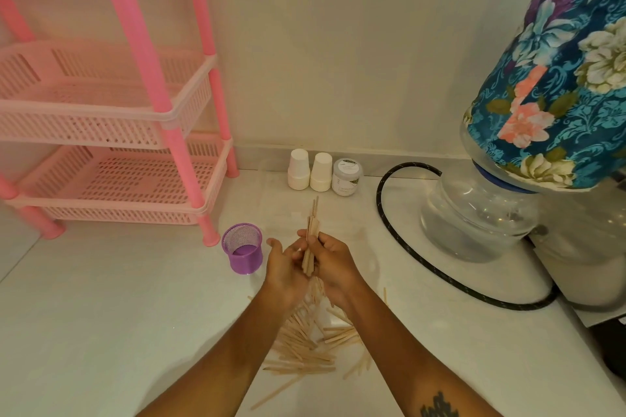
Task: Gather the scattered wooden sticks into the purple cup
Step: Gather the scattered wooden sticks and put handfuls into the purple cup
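a loose pile of sticks (306, 345) lies scattered on the white floor (101, 315) nearest the camera, between the two forearms. just above it both hands meet around a bundle (311, 240) of sticks held upright, its top ends poking above the fingers. the right hand (333, 264) curls round the bundle from the right side, fingers wrapped on it. the left hand (283, 264) cups the bundle's lower part from the left, its fingers partly straight and touching the sticks, thumb spread out toward the cup (242, 247). the purple mesh cup stands upright on the floor just left of the left hand, and no sticks show inside it. farther back, two white cups (309, 170) and a small jar (347, 177) stand by the wall. a pink rack (111, 132) stands at the left, and a water bottle (481, 213) under floral cloth (559, 78) at the right, with a black hose (423, 257) looping round it.
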### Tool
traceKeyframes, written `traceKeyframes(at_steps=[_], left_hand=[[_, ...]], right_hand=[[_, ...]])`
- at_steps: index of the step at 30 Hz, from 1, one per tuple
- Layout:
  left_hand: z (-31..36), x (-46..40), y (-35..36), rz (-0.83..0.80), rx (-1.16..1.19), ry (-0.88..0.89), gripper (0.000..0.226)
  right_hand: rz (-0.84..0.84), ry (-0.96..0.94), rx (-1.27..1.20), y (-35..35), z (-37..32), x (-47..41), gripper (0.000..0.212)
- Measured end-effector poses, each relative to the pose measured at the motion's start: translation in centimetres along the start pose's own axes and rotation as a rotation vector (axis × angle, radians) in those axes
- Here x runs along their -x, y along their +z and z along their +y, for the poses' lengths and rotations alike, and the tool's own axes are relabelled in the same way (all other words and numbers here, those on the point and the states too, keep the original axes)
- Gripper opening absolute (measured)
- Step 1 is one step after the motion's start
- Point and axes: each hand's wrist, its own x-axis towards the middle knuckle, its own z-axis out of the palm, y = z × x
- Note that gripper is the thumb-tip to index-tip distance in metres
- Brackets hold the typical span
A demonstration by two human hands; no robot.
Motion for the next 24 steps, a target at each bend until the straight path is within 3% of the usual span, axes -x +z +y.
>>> traceKeyframes(at_steps=[6, 11, 15, 20, 24], left_hand=[[4.2, -0.2, -0.4, -0.097, -0.149, 0.105, 0.088], [8.4, -0.8, -0.8, -0.121, -0.274, 0.179, 0.09], [9.7, -0.9, -0.8, -0.197, -0.365, 0.138, 0.091], [8.7, -0.2, -0.9, -0.309, -0.582, -0.003, 0.089], [7.7, 0.5, -0.7, -0.297, -0.755, -0.034, 0.082]], right_hand=[[-0.071, 0.133, 0.113, -1.3, -1.4, 0.2, 0.025], [-0.224, 0.216, 0.21, -1.9, -2.6, 0.5, 0.029], [-0.342, 0.265, 0.192, -1.8, -3.1, 0.5, 0.032], [-0.369, 0.324, 0.185, -1.2, -3.1, 0.1, 0.034], [-0.394, 0.363, 0.166, -1.0, -3.2, -0.1, 0.016]])
